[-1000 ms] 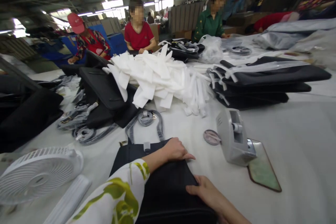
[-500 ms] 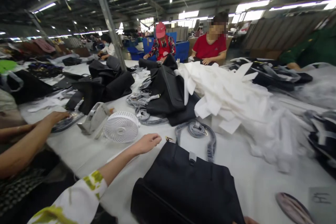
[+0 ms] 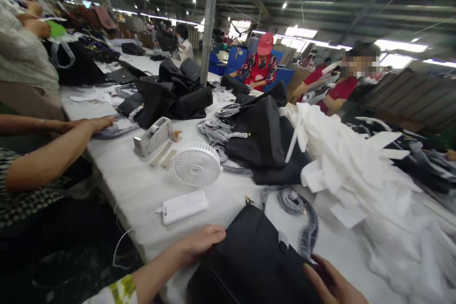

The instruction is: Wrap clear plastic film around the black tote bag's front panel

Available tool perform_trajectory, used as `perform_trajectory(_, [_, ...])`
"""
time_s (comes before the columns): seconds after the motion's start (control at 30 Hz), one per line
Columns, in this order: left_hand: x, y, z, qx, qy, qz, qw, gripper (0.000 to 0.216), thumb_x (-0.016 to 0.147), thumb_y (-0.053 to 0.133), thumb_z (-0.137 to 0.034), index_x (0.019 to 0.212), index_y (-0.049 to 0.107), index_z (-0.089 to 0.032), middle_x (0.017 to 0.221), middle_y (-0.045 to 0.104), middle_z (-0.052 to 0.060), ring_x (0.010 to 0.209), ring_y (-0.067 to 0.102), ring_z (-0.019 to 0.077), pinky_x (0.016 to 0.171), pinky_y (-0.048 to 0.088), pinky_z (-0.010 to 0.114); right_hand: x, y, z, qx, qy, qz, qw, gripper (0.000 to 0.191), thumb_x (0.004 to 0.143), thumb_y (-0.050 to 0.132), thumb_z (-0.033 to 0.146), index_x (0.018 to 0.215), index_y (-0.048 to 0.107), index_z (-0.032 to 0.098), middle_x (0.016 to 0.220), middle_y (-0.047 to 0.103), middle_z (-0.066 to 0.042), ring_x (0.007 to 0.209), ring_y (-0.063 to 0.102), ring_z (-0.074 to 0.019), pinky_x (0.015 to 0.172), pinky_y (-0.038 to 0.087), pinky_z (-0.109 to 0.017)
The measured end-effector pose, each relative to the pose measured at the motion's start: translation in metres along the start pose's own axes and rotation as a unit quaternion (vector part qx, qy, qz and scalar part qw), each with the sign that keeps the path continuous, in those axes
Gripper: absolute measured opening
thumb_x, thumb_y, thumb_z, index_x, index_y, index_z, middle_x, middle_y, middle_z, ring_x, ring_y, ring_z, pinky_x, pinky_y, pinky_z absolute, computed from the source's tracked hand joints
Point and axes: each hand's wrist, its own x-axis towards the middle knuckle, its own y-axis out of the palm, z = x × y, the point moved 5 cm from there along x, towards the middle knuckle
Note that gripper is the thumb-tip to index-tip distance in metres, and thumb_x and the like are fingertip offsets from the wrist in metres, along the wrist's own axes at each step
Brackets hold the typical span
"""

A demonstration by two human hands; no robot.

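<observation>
A black handbag (image 3: 256, 259) lies on the white-covered table at the bottom of the view. A wrapped strap (image 3: 309, 232) runs out from its far side, coiled at one end, and a gold-coloured clip (image 3: 249, 200) sits at its far left corner. My left hand (image 3: 203, 243) grips the bag's left edge, its fingers closed and partly hidden. On the right edge, my right hand (image 3: 331, 281) has its thumb over the bag and its fingers bent round the side. The lower part of the bag is cut off by the frame.
Left of the bag are a white power bank (image 3: 185, 206) with a cable, a small white fan (image 3: 196, 165) and a tape dispenser (image 3: 154, 137). More black bags (image 3: 261, 133) and a white paper heap (image 3: 342, 161) lie beyond. A co-worker's arms (image 3: 53, 152) reach in from the left.
My left hand has come down from beside the bag onto its left edge. My right hand has risen further into view at the bag's right side. The view has turned left.
</observation>
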Motion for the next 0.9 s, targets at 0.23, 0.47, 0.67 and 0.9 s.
perform_trajectory(0.23, [0.033,0.017,0.016,-0.144,0.043,0.038,0.988,0.056,0.086,0.057,-0.057,0.126,0.059,-0.02,0.115,0.068,0.01,0.116,0.059,0.0281,0.11,0.035,0.044,0.069,0.065,0.076,-0.027,-0.078,0.046,0.996,0.09,0.068,0.033,0.074,0.125,0.054,0.008,0.123,0.064,-0.018,0.107,0.062,-0.0333,0.097,0.046,-0.043])
perform_trajectory(0.47, [0.066,0.005,0.037,-0.135,-0.029,0.0,0.99,0.057,0.063,0.079,-0.055,0.104,0.069,-0.018,0.1,0.071,0.011,0.103,0.064,0.0313,0.104,0.041,0.047,0.079,0.084,0.081,-0.057,-0.055,0.035,0.996,0.06,0.071,0.035,0.083,0.066,0.052,0.025,0.065,0.063,-0.006,0.072,0.063,-0.0286,0.069,0.046,-0.037])
perform_trajectory(0.67, [0.113,0.0,0.026,0.029,-0.131,-0.071,0.988,0.034,0.053,0.084,-0.039,0.077,0.071,-0.018,0.07,0.068,0.005,0.057,0.058,0.0234,0.072,0.052,0.048,0.081,0.096,0.073,-0.038,-0.079,-0.02,0.996,0.061,0.071,0.031,0.083,0.082,0.049,0.026,0.075,0.066,-0.01,0.07,0.063,-0.0301,0.066,0.044,-0.038])
perform_trajectory(0.9, [0.131,0.006,0.007,0.177,-0.026,-0.144,0.973,0.012,0.067,0.068,-0.023,0.078,0.07,-0.018,0.067,0.062,-0.001,0.065,0.058,0.0208,0.07,0.048,0.035,0.089,0.098,0.071,-0.026,-0.092,-0.053,0.994,0.054,0.074,0.037,0.081,0.077,0.042,0.027,0.066,0.058,-0.006,0.068,0.06,-0.0307,0.065,0.04,-0.039])
